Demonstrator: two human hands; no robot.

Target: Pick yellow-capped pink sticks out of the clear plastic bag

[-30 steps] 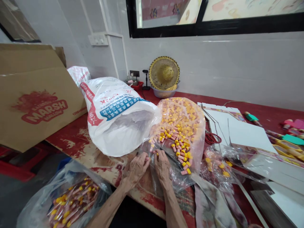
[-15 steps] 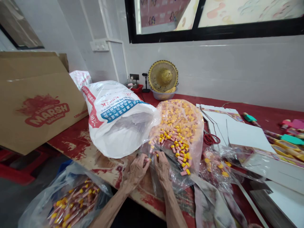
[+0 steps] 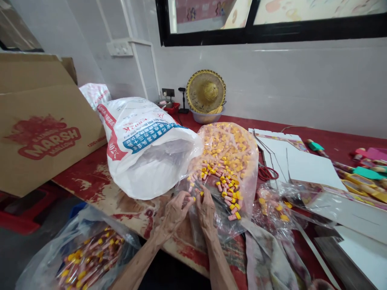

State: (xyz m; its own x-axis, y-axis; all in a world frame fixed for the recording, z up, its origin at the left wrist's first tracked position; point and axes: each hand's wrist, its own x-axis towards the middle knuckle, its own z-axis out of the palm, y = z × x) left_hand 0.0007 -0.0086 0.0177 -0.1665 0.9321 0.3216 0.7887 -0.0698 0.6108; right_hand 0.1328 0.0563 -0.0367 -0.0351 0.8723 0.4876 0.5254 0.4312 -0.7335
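Note:
My left hand (image 3: 175, 208) is closed at the table's front, its fingertips pinching a small pink tube with a yellow cap (image 3: 191, 199). Close beside it, my right hand (image 3: 206, 210) has its fingers drawn together over the near edge of a clear plastic bag (image 3: 252, 193). A yellow cap (image 3: 201, 193) shows at the right fingertips; the rest of that piece is hidden. Many more pink tubes with yellow caps (image 3: 229, 187) lie in and at the mouth of this bag, just beyond my hands.
A large white woven sack (image 3: 145, 177) gapes toward me. Below left, a clear bag (image 3: 39, 262) holds filled long tubes. To the right lie red-handled scissors (image 3: 267, 173), white card (image 3: 314, 169), crumpled plastic (image 3: 272, 225) and a cloth (image 3: 263, 253). A carton (image 3: 36, 104) stands left.
The view has shifted slightly, so the scene sits a little further left and higher. The capped tube in my left fingertips shows more plainly. Both hands stay nearly in the same place.

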